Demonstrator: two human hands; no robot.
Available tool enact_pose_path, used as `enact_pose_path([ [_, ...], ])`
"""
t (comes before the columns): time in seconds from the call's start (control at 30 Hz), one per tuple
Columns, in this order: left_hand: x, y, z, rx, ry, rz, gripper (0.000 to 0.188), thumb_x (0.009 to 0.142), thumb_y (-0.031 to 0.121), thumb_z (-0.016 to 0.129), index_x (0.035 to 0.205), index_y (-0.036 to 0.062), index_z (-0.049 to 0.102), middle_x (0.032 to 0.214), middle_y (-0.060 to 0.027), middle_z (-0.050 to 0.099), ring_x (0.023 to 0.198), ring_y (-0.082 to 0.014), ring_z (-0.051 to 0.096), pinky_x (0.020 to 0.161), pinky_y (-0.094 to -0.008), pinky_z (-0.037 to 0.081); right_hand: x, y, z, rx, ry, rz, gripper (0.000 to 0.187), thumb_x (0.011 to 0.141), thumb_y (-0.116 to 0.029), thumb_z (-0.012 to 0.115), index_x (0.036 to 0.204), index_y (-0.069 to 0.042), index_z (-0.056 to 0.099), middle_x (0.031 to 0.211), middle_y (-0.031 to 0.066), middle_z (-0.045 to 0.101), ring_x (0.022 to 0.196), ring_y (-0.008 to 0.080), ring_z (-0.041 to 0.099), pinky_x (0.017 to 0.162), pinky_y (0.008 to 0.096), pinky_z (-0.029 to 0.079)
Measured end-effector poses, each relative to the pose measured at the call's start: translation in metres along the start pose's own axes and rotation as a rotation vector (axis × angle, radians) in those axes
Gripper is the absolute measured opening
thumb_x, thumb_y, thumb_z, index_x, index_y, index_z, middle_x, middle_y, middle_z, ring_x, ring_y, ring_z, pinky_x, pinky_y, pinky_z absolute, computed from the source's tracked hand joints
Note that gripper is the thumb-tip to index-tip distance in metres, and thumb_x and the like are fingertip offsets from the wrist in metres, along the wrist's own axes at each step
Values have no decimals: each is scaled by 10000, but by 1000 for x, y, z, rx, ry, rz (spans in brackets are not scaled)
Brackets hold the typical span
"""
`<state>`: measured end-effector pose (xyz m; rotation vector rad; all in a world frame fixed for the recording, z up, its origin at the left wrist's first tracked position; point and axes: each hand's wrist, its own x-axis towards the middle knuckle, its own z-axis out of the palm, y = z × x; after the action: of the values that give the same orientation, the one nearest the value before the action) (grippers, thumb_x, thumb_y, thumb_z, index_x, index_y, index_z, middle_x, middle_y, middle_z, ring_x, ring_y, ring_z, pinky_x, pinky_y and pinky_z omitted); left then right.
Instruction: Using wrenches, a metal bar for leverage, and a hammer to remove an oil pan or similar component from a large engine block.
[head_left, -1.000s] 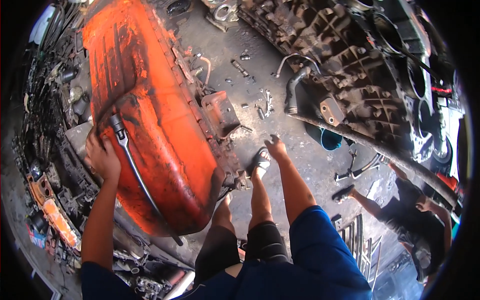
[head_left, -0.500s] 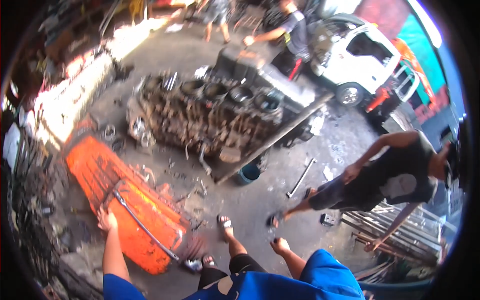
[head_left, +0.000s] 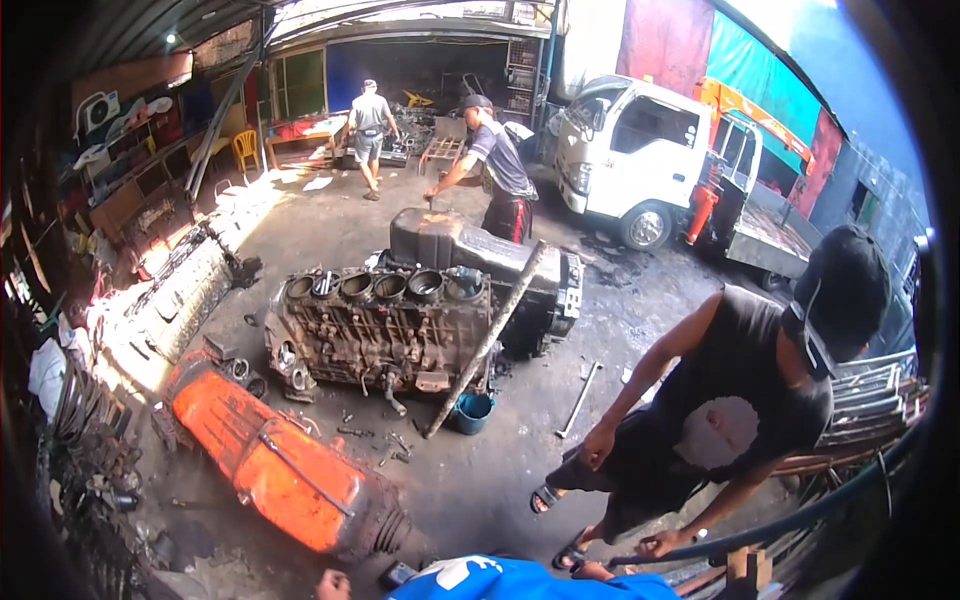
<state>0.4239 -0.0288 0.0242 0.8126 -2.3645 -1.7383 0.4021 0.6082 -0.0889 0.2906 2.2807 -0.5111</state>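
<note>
lying across the long orange-painted, grime-streaked metal pan [head_left: 262,480] on the grey floor [head_left: 520,440], the thin dark metal bar [head_left: 305,474] is looking unsecured; a knock or tilt could be sending it down the sloping side. the left hand [head_left: 333,584] is showing near the pan's closer end, too cut off for me to be telling its grip. what seems to be the right hand [head_left: 596,570] is barely appearing beside the bright blue cloth shirt [head_left: 490,580], its grip unreadable too. the long brownish pole [head_left: 488,338] is slanting by the rusty brown metal engine block [head_left: 400,335]; bumping its foot could be toppling it.
</note>
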Motion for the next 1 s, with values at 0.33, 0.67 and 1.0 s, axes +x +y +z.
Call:
enact_pose_path([
  [0.33,6,-5,97,130,-100,-48,142,854,29,572,995,15,580,747,-72,614,613,-127,599,506,-284,505,9,47,-56,58,-246,6,566,807,-376,602,1285,-77,542,1126,209,648,1058,367,612,891,446,489],
  [0.67,-17,-12,93,278,-104,-156,160,847,45,588,1005,16,588,759,-76,623,611,-132,599,515,-293,504,56,31,-68,76,-500,-139,549,814,-359,612,1273,-64,553,1117,170,660,1011,340,621,872,429,497],
  [1.0,-11,-28,50,371,-190,-242,180,840,60,603,1014,18,596,771,-79,631,610,-136,599,525,-301,504,79,-31,-60,104,-697,-204,532,820,-343,622,1261,-52,564,1107,131,672,964,313,630,853,413,505],
])
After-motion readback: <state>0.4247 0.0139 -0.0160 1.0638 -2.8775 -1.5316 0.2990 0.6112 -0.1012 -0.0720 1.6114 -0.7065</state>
